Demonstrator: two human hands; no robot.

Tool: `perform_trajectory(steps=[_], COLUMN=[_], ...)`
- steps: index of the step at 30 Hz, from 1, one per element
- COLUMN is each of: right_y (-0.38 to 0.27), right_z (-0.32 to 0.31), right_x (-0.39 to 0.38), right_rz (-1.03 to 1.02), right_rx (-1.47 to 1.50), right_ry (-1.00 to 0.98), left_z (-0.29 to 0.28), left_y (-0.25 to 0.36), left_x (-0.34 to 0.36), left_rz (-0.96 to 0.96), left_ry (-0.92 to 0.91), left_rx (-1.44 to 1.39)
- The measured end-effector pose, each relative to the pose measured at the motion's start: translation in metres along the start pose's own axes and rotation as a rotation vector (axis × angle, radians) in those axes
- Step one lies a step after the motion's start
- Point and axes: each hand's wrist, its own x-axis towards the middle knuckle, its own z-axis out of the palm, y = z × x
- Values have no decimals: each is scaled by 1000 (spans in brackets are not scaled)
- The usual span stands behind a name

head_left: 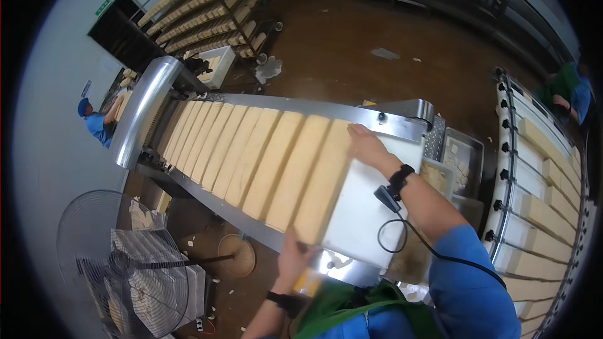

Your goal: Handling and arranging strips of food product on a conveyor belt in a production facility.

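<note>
A row of long pale-yellow loaves (254, 150) lies side by side across a white conveyor belt (367, 204). My two hands are at opposite ends of the loaf (325, 182) nearest me in the row. My right hand (369, 146) grips its far end, fingers bent against the corner. At the near end, my left hand (293, 258) has its thumb up against the loaf, and its other fingers are partly hidden. The row's far end runs up to a rounded steel machine hood (146, 110). Dark bands circle both my wrists.
Another conveyor (507, 169) carrying more loaves runs along the right, where a person in green and blue (565, 97) stands. A co-worker in blue (99, 122) is beyond the hood. A floor fan (122, 263) stands lower left; a loaded rack (210, 9) is behind. Trays (463, 157) hold pieces.
</note>
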Motion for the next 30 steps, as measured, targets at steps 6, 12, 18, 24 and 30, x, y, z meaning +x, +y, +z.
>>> perform_trajectory(steps=[6, 12, 18, 24, 30], right_y=[-9, 79, 18, -12, -70], right_z=[26, 5, -26, -61, -170], right_x=[43, -70, -207, -294, -417], right_rz=[203, 269, 566, 551, 961], right_rx=[-133, -22, 381, 41, 30], right_ry=[0, 287, 357, 305, 452], left_z=[6, 23, 5, 49, 43], left_y=[11, -3, 39, 69, 200], left_x=[27, 44, 53, 73, -22], left_rz=[-20, 157, 129, 502, 709], left_ry=[-9, -79, -382, -305, -441], left_rx=[-24, 141, 133, 272, 67])
